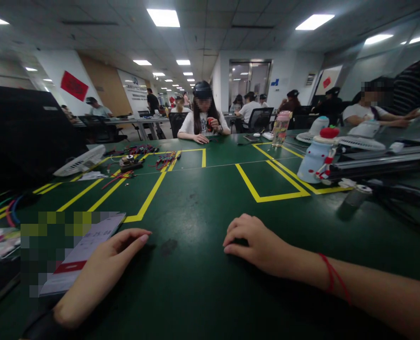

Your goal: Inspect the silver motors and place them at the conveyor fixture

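In the head view, the phone (92, 244) lies toward the left edge of the green surface (192, 288), on the side nearer to the wearer. Its screen faces up, probably so that it can be read without lifting. The left hand (113, 262) is just beside it, and its wrist covers part of the phone; if they touch, I cannot tell. Yellow tape (282, 195) makes frames on both sides of the surface, which seem to mark places for things. Loose wires (167, 161) lie across the tape at the left, toward the far edge, and a blue bottle (311, 163) stands upright near the right edge.

The two hands are well apart from each other, and neither is clamped on anything. The left hand points forward and inward, its thumb extended near the forefinger with a small gap. The right hand (250, 243) is palm down, fingers loosely curled, and seems to rest on the surface. Its forearm, with a red string (327, 271), comes in from the right.
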`<control>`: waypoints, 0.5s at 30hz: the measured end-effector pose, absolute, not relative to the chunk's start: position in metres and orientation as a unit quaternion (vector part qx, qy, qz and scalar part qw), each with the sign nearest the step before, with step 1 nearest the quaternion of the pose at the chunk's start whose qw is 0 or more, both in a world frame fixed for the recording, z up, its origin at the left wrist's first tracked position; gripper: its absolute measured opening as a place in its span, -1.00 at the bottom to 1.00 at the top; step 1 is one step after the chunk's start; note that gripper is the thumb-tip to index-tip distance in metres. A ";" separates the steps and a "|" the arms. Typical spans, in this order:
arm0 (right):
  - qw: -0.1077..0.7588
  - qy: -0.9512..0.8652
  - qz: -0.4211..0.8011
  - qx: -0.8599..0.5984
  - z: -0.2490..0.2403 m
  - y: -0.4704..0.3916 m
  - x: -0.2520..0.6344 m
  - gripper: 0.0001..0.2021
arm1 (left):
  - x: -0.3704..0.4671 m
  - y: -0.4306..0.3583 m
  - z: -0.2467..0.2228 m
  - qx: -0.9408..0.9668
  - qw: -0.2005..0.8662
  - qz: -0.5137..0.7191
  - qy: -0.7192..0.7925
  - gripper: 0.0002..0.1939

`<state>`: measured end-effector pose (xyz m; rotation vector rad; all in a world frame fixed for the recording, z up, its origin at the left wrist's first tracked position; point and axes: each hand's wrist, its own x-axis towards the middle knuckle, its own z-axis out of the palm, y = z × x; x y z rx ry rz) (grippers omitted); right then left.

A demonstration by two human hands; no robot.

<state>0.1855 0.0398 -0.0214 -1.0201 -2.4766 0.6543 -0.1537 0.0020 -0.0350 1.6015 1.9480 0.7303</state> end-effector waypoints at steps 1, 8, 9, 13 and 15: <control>0.204 -0.872 0.231 -0.381 -0.016 0.043 0.194 -0.75 | -0.153 0.001 -0.034 0.591 0.254 0.274 0.715 -0.56; 0.275 -0.670 -0.111 -0.680 0.029 0.074 0.367 -0.62 | -0.146 0.001 -0.035 0.612 0.265 0.279 0.691 -0.60; 0.243 -0.633 -0.126 -0.724 0.030 0.077 0.394 -0.60 | -0.146 0.001 -0.036 0.618 0.264 0.277 0.687 -0.60; 0.135 -0.543 -0.089 -0.824 0.019 0.085 0.467 -0.58 | -0.145 0.002 -0.038 0.630 0.256 0.266 0.683 -0.62; 0.116 -0.547 -0.062 -0.826 0.012 0.088 0.480 -0.58 | -0.145 0.000 -0.037 0.633 0.254 0.261 0.684 -0.62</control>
